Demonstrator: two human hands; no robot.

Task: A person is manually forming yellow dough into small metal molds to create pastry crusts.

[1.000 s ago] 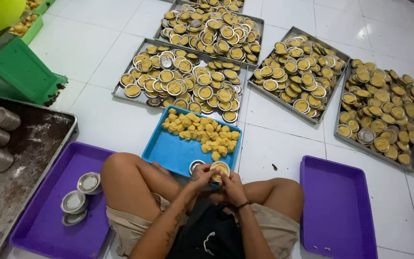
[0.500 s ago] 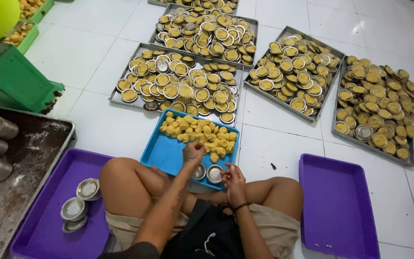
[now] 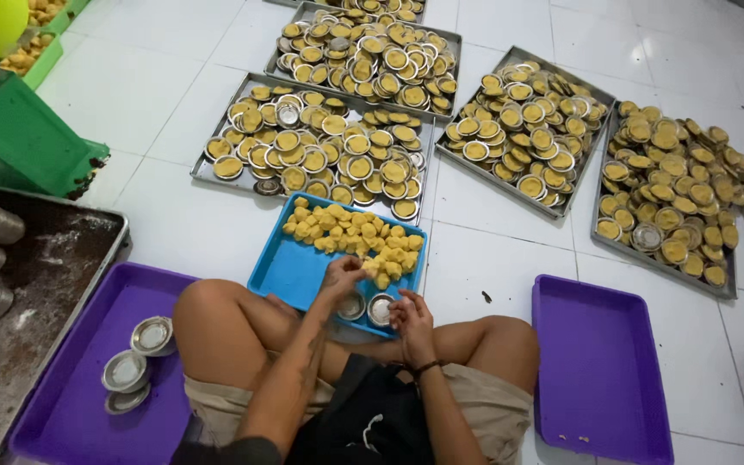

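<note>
I sit cross-legged on the floor with a blue tray in front of my knees. It holds a heap of yellow dough pieces and two small metal cups at its near edge. My left hand reaches over the tray, its curled fingers pinching a dough piece at the near side of the heap. My right hand, with a dark band at the wrist, rests at the tray's near corner, fingers on the rim of the right-hand cup.
Several metal trays of filled cups lie ahead on the white tiles. Purple trays flank me: the left one holds three empty cups, the right one holds nothing. A dark floured tray with tins and a green box are at left.
Both hands held one cup together a second ago. That cup now sits on the blue tray by my right hand, and my left hand has moved forward to the dough heap.
</note>
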